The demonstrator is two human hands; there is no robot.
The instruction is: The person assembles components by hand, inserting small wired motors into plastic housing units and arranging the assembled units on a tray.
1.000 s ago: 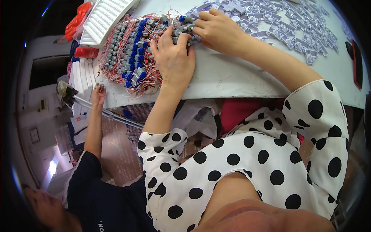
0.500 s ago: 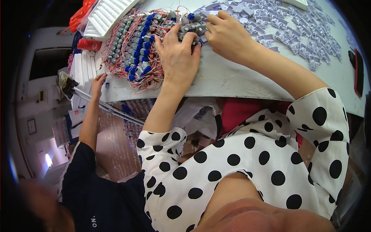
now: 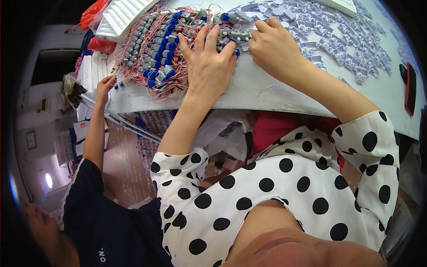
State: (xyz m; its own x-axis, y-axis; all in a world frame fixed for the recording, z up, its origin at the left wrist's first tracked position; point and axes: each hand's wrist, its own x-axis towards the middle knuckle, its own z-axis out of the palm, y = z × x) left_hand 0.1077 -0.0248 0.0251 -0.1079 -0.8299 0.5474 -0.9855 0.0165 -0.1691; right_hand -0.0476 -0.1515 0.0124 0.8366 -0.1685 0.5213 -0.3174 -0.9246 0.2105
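Note:
Rows of small grey motors [image 3: 159, 48], some with blue ends, lie on the table amid a tangle of thin red and white wires [image 3: 180, 71]. My left hand [image 3: 209, 60] rests palm down at the right side of these rows, its fingers spread over the motors. Just right of it, my right hand [image 3: 275, 46] is closed, fingertips pinched together beside a short row of grey motors [image 3: 235, 34]. Whatever the pinch holds is hidden behind the fingers. Many small pale lilac plastic parts [image 3: 329, 38] lie scattered beyond and right of my right hand.
White foam trays [image 3: 129, 15] and a red can [image 3: 101, 45] stand at the far left. A co-worker's hand [image 3: 106, 84] is at the table's left edge beside small dark pieces. A red and black object [image 3: 410, 89] lies at the right. The table's front edge [image 3: 267, 110] runs before me.
My left hand's fingers have straightened and spread over the motors. My right hand has shifted slightly right and remains closed. The co-worker's hand has moved a little to the left.

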